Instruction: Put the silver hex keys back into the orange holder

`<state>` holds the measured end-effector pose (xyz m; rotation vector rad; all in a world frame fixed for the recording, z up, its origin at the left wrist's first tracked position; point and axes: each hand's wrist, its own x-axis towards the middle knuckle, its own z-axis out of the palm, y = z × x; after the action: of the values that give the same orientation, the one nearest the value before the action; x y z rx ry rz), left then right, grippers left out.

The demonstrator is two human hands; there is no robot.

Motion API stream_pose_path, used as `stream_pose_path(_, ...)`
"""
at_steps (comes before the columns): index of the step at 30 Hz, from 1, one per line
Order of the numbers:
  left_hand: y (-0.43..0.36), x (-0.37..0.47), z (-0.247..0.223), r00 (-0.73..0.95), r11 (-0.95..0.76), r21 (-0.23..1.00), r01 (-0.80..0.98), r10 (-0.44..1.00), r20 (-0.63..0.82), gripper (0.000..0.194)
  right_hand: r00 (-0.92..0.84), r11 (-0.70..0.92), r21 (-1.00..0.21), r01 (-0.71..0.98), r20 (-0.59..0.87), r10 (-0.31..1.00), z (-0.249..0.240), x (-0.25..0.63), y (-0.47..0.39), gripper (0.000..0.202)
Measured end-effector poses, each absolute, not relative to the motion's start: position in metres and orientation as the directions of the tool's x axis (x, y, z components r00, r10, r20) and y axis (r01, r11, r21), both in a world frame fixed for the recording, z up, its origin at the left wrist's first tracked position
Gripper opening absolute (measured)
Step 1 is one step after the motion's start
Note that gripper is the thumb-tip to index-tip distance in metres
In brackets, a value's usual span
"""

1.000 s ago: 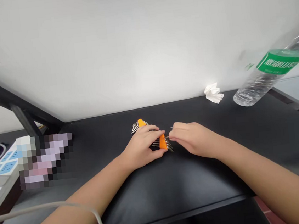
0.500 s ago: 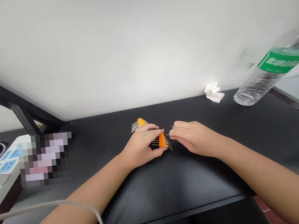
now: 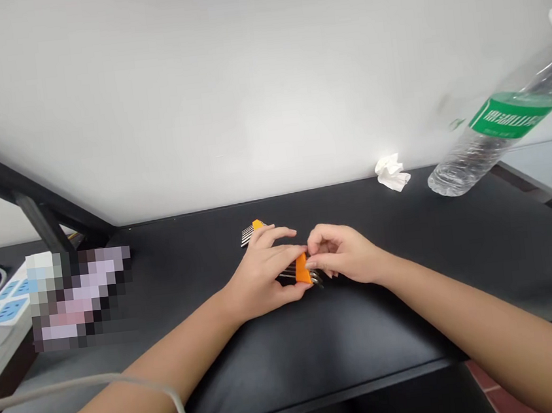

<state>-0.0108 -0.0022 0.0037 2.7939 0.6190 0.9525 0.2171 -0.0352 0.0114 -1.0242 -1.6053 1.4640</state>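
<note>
An orange holder (image 3: 303,270) carries several thin metal rods that look like hex keys, their bent ends sticking out on the right. My left hand (image 3: 267,270) grips this holder between thumb and fingers. My right hand (image 3: 342,252) is closed at the holder's right side, its thumb tip against the orange plastic. Whatever lies between the right fingers is hidden. Behind my left fingers shows a second orange piece (image 3: 257,224) with several straight metal tips pointing left; my hand covers the stretch between the two orange pieces.
On the black table (image 3: 200,234) a crumpled white tissue (image 3: 392,173) lies by the wall. A clear bottle with a green label (image 3: 510,115) stands at the right. A power strip (image 3: 8,307) and a blurred-out item (image 3: 88,292) are at the left. A pale cable (image 3: 77,383) crosses my left forearm.
My right hand has moved slightly left, from just beside the holder to touching it. The thin metal rod seen at its fingertips earlier is now out of sight. My left hand keeps its grip.
</note>
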Motion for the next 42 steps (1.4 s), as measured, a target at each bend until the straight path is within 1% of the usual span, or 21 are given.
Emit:
stream_pose_path(1, -0.003, -0.01, 0.004, 0.717, -0.912, 0.238, 0.334, 0.41, 0.564, 0.032, -0.428, -0.03, -0.999, 0.037, -0.043, 0.903, 0.009, 0.215, -0.035, 0.034)
stream_pose_path(3, -0.005, -0.009, 0.004, 0.705, -0.92, 0.218, 0.325, 0.39, 0.593, 0.031, -0.428, -0.114, -0.993, -0.035, -0.088, 0.899, 0.008, 0.21, -0.035, 0.039)
stream_pose_path(6, -0.004, -0.011, 0.004, 0.674, -0.922, 0.192, 0.336, 0.378, 0.635, 0.037, -0.408, -0.137, -0.988, -0.069, -0.098, 0.908, 0.01, 0.207, -0.036, 0.034)
stream_pose_path(8, -0.003, -0.012, 0.003, 0.663, -0.921, 0.188, 0.341, 0.377, 0.647, 0.041, -0.385, -0.103, -0.995, -0.006, -0.093, 0.918, 0.014, 0.207, -0.037, 0.029)
stream_pose_path(10, -0.001, -0.013, 0.004, 0.655, -0.921, 0.2, 0.334, 0.38, 0.653, 0.044, -0.365, -0.043, -0.994, 0.097, -0.076, 0.928, 0.019, 0.211, -0.037, 0.027)
stream_pose_path(12, -0.001, -0.014, 0.004, 0.652, -0.92, 0.223, 0.324, 0.387, 0.652, 0.046, -0.339, 0.082, -0.971, 0.226, 0.0, 0.941, 0.024, 0.219, -0.036, 0.025)
stream_pose_path(13, -0.001, -0.014, 0.005, 0.652, -0.917, 0.234, 0.324, 0.395, 0.646, 0.047, -0.33, 0.169, -0.934, 0.314, 0.059, 0.942, 0.026, 0.225, -0.035, 0.024)
stream_pose_path(14, -0.001, -0.014, 0.005, 0.654, -0.913, 0.244, 0.328, 0.405, 0.639, 0.047, -0.324, 0.273, -0.865, 0.42, 0.138, 0.936, 0.027, 0.232, -0.033, 0.021)
stream_pose_path(15, -0.002, -0.014, 0.005, 0.655, -0.908, 0.253, 0.333, 0.416, 0.631, 0.047, -0.341, 0.366, -0.759, 0.538, 0.201, 0.918, 0.028, 0.239, -0.031, 0.018)
stream_pose_path(16, -0.002, -0.014, 0.005, 0.655, -0.904, 0.263, 0.337, 0.425, 0.624, 0.047, -0.362, 0.424, -0.636, 0.645, 0.235, 0.902, 0.029, 0.247, -0.029, 0.014)
stream_pose_path(18, -0.003, -0.014, 0.005, 0.652, -0.895, 0.29, 0.34, 0.446, 0.613, 0.048, -0.386, 0.417, -0.434, 0.799, 0.161, 0.908, 0.029, 0.261, -0.026, 0.008)
stream_pose_path(19, -0.003, -0.015, 0.004, 0.649, -0.89, 0.304, 0.34, 0.456, 0.609, 0.049, -0.386, 0.399, -0.362, 0.843, 0.11, 0.916, 0.028, 0.265, -0.024, 0.008)
stream_pose_path(21, -0.003, -0.015, 0.004, 0.643, -0.883, 0.324, 0.338, 0.469, 0.606, 0.05, -0.365, 0.352, -0.258, 0.9, -0.002, 0.931, 0.027, 0.269, -0.023, 0.01)
stream_pose_path(23, -0.003, -0.015, 0.005, 0.641, -0.883, 0.333, 0.329, 0.469, 0.608, 0.05, -0.341, 0.32, -0.204, 0.925, -0.079, 0.937, 0.026, 0.266, -0.022, 0.008)
stream_pose_path(25, -0.002, -0.014, 0.005, 0.645, -0.89, 0.332, 0.312, 0.455, 0.614, 0.051, -0.325, 0.301, -0.187, 0.935, -0.115, 0.939, 0.025, 0.26, -0.022, 0.005)
stream_pose_path(27, -0.002, -0.013, 0.005, 0.65, -0.896, 0.33, 0.297, 0.443, 0.618, 0.051, -0.304, 0.279, -0.194, 0.941, -0.114, 0.946, 0.022, 0.254, -0.023, 0.005)
stream_pose_path(31, -0.002, -0.012, 0.006, 0.643, -0.895, 0.339, 0.288, 0.444, 0.624, 0.05, -0.243, 0.226, -0.216, 0.95, -0.055, 0.968, 0.016, 0.249, -0.02, 0.019)
stream_pose_path(34, -0.003, -0.012, 0.007, 0.637, -0.893, 0.356, 0.276, 0.447, 0.628, 0.05, -0.263, 0.251, -0.193, 0.949, -0.041, 0.964, 0.014, 0.245, -0.018, 0.013)
stream_pose_path(39, -0.005, -0.012, 0.01, 0.634, -0.888, 0.382, 0.255, 0.452, 0.627, 0.05, -0.257, 0.234, -0.151, 0.96, -0.157, 0.953, 0.017, 0.235, -0.022, 0.012)
stream_pose_path(41, -0.006, -0.012, 0.011, 0.638, -0.882, 0.395, 0.256, 0.461, 0.616, 0.05, -0.269, 0.243, -0.171, 0.955, -0.152, 0.951, 0.02, 0.234, -0.026, 0.011)
stream_pose_path(42, -0.006, -0.012, 0.01, 0.641, -0.879, 0.401, 0.26, 0.467, 0.609, 0.05, -0.288, 0.26, -0.204, 0.944, -0.12, 0.95, 0.022, 0.234, -0.028, 0.011)
